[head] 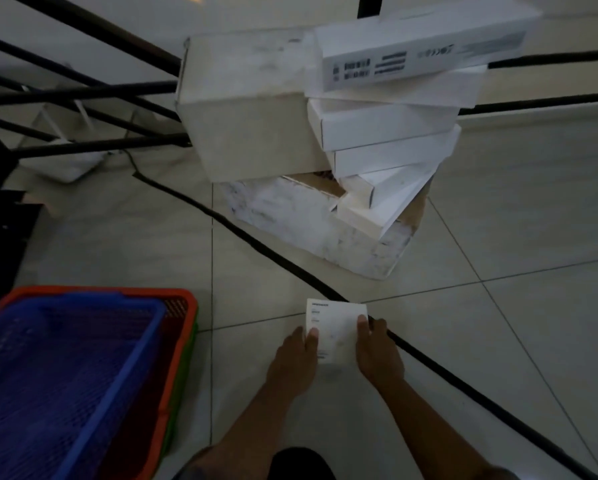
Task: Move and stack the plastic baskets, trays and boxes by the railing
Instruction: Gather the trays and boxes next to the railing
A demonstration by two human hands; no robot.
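Note:
A small white box (335, 329) with printed text is held between both hands above the tiled floor. My left hand (296, 362) grips its left side with the thumb on top. My right hand (379, 355) grips its right side. Ahead, several white boxes (387, 123) lean in an uneven stack against a big white carton (249, 109), all resting on a scuffed flat carton (311, 223) beside the black railing (83, 91). At the lower left a blue basket (65, 375) sits nested in a red basket (183, 341), with a green one under them.
A black cable (256, 244) runs diagonally across the floor from the railing to the lower right, passing under my hands. A white device (69, 164) lies behind the railing bars at the left. A dark object fills the left edge.

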